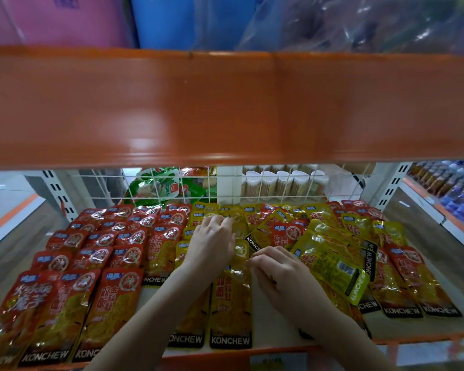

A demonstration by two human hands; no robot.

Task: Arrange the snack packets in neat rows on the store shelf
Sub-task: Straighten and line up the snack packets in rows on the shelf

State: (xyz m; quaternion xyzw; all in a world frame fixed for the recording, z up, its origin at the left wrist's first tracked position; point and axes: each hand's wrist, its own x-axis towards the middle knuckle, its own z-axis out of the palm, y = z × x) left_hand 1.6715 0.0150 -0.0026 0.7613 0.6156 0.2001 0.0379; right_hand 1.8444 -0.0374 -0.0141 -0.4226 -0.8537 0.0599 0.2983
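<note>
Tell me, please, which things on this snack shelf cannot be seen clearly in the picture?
- Head view: the yellow packets under the left hand and right hand are partly covered by both.
- The green bags and the white-lidded jars behind the wire grid are cut off by the orange shelf beam.
- The bottom-left red packets are cut off by the picture edge.
- The small print on the packets is too small to read.

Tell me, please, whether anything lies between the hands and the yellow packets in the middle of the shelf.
Nothing visible does. The left hand already rests on the yellow packets in the middle column, and the right hand touches a packet just beside it. The orange shelf beam above hangs clear of both hands.
</note>
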